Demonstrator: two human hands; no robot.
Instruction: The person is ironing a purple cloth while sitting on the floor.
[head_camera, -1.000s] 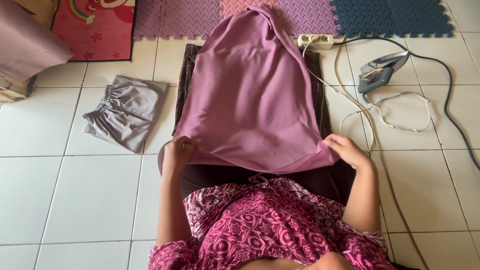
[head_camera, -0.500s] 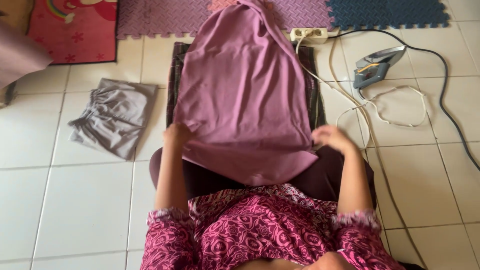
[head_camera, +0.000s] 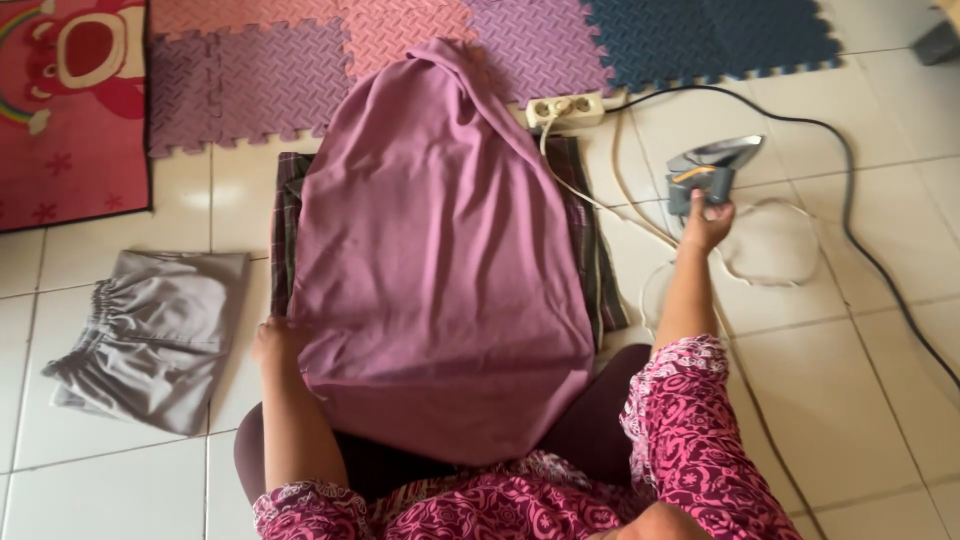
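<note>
A mauve cloth (head_camera: 430, 250) lies spread over a dark checked pad (head_camera: 592, 255) on the tiled floor, its near edge draped over my lap. My left hand (head_camera: 275, 335) rests on the cloth's left near corner, pressing it down. My right hand (head_camera: 707, 220) is stretched out to the right and touches the handle of a grey iron (head_camera: 708, 168) that stands on the tiles. Whether the fingers are closed around the handle is hard to tell.
A folded grey garment (head_camera: 150, 335) lies left of the pad. A white power strip (head_camera: 565, 108) sits behind the cloth, with white and black cords (head_camera: 850, 215) looping over the floor at right. Foam mats (head_camera: 400, 50) line the far edge.
My right hand let go of the cloth's right corner and reached out to the iron. The cloth settled flat, and the view shifted right and forward.
</note>
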